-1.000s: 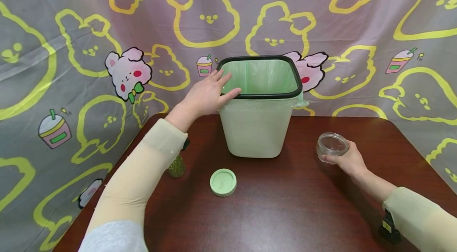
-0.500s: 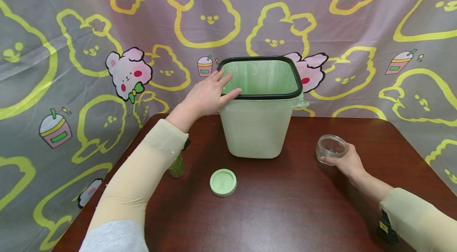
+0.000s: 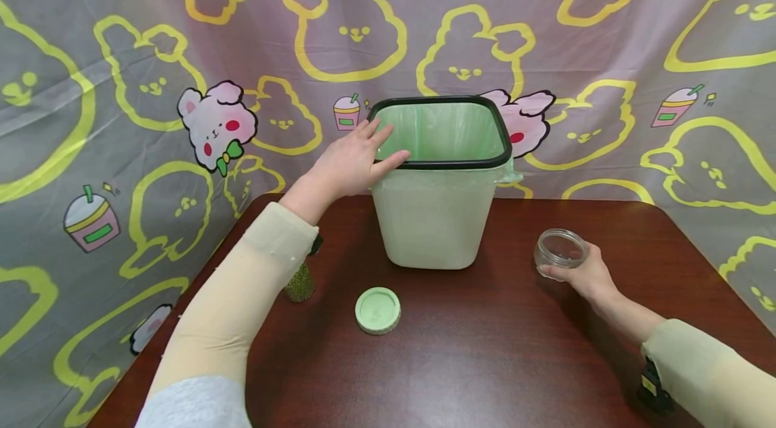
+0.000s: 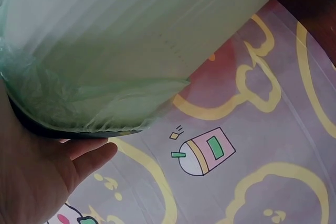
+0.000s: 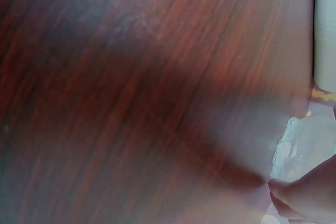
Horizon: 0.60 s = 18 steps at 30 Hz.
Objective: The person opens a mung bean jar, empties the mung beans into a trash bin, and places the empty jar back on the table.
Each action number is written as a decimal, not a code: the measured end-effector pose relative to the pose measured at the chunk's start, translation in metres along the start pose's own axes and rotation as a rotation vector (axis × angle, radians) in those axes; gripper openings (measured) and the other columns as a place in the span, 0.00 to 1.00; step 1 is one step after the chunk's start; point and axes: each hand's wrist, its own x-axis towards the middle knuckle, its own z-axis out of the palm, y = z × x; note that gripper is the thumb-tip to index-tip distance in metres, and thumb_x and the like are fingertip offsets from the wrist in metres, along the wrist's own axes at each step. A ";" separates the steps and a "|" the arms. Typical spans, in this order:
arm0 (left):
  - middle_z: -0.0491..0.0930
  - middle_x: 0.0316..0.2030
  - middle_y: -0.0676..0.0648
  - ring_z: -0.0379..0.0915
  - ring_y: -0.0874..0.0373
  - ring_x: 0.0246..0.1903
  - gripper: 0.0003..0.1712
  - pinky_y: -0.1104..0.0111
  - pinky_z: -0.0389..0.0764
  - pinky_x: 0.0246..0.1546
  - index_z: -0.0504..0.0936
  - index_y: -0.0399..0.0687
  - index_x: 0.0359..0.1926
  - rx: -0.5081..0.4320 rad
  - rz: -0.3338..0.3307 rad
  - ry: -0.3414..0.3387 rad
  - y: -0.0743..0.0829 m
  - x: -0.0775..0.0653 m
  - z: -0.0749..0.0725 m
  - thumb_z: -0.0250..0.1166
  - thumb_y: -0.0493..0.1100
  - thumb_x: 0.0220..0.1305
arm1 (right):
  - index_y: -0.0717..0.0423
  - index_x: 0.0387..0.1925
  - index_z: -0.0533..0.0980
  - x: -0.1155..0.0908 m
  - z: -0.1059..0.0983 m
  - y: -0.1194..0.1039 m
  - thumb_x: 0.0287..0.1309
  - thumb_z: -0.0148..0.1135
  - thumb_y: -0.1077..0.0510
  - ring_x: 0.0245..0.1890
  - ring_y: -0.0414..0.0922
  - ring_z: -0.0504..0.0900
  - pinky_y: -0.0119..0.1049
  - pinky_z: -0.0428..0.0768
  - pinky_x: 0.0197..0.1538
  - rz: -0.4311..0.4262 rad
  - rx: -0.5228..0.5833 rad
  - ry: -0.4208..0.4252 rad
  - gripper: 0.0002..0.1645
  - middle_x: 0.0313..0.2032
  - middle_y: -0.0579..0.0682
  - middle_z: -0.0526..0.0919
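My left hand (image 3: 345,162) lies over the left side of the black rim of a pale trash bin (image 3: 432,222), its fingers fairly straight. A green bag lines the bin. In the left wrist view, fingertips (image 4: 97,157) reach past the rim beside the bag's folded edge (image 4: 105,119). Off to the right, my right hand (image 3: 589,276) grips a clear, uncapped round jar (image 3: 548,258) from its right side, thumb in front. Part of that jar (image 5: 302,145) also shows at the right wrist view's edge, with its base close over the table. The far fingers are hidden behind it.
A round light-green lid (image 3: 378,311) lies on the dark wooden table (image 3: 473,360) in front of the bin. Partly behind my left forearm stands a container of small green grains (image 3: 300,284). A patterned curtain (image 3: 291,30) hangs behind the table.
The jar in my right hand has sunk slightly and shifted a little left, its mouth showing a bit lower. My left hand stays at the bin's rim.
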 end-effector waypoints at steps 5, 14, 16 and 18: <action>0.46 0.74 0.39 0.40 0.43 0.73 0.46 0.52 0.51 0.69 0.53 0.49 0.76 -0.001 0.001 0.004 0.001 0.000 0.001 0.38 0.73 0.68 | 0.76 0.69 0.41 -0.003 -0.004 -0.010 0.51 0.74 0.53 0.59 0.71 0.61 0.61 0.63 0.57 0.107 -0.016 0.005 0.62 0.61 0.80 0.56; 0.48 0.74 0.39 0.42 0.45 0.73 0.46 0.52 0.53 0.68 0.55 0.47 0.75 -0.022 0.004 0.039 0.000 0.000 0.003 0.41 0.72 0.68 | 0.71 0.70 0.49 -0.007 -0.012 -0.033 0.59 0.67 0.46 0.62 0.71 0.57 0.67 0.60 0.55 -0.090 -0.148 0.115 0.53 0.64 0.74 0.57; 0.49 0.74 0.40 0.42 0.46 0.73 0.47 0.53 0.52 0.68 0.55 0.47 0.75 -0.026 0.000 0.043 0.000 0.001 0.003 0.41 0.73 0.68 | 0.69 0.69 0.53 -0.009 -0.013 -0.040 0.60 0.66 0.48 0.61 0.70 0.59 0.66 0.60 0.54 -0.165 -0.157 0.125 0.48 0.63 0.72 0.60; 0.50 0.74 0.40 0.42 0.46 0.73 0.47 0.53 0.52 0.69 0.55 0.47 0.75 -0.024 -0.005 0.041 0.000 0.001 0.003 0.41 0.73 0.67 | 0.68 0.67 0.56 -0.010 -0.013 -0.048 0.61 0.65 0.52 0.60 0.69 0.60 0.65 0.61 0.53 -0.240 -0.170 0.125 0.43 0.62 0.71 0.62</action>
